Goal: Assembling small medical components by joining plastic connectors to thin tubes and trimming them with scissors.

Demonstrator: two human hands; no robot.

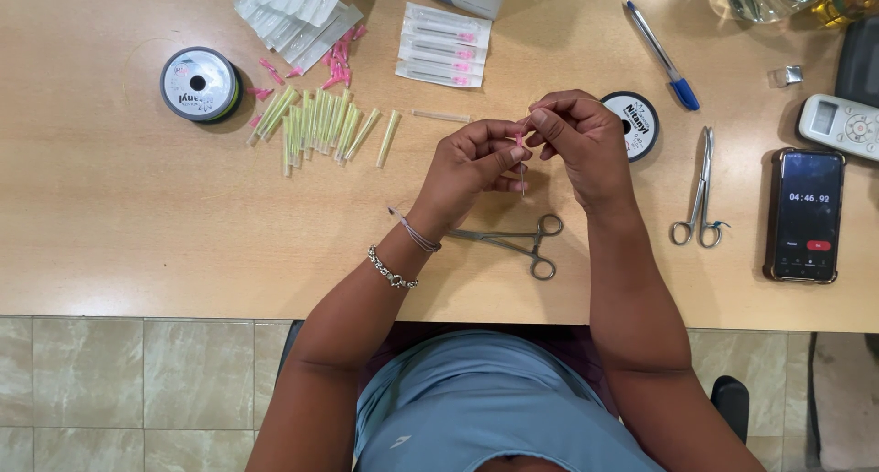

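Observation:
My left hand [472, 165] and my right hand [579, 141] meet above the wooden table [110, 206]. Between their fingertips they pinch a small needle with a pink hub [520, 156], its thin shaft pointing down. A metal clamp with ring handles [522, 243] lies on the table just below my hands. A black spool of thin thread [638, 119] sits right behind my right hand. A row of several pale green needle caps [320, 124] lies to the left, with loose pink hubs [334, 65] behind it.
A second spool [200, 84] lies far left. Sealed needle packets [444, 46], torn wrappers [293, 10], a blue pen [664, 55], scissors [700, 193], a phone showing a timer [806, 216] and a white remote [841, 124] sit around. The table's front edge is near my body.

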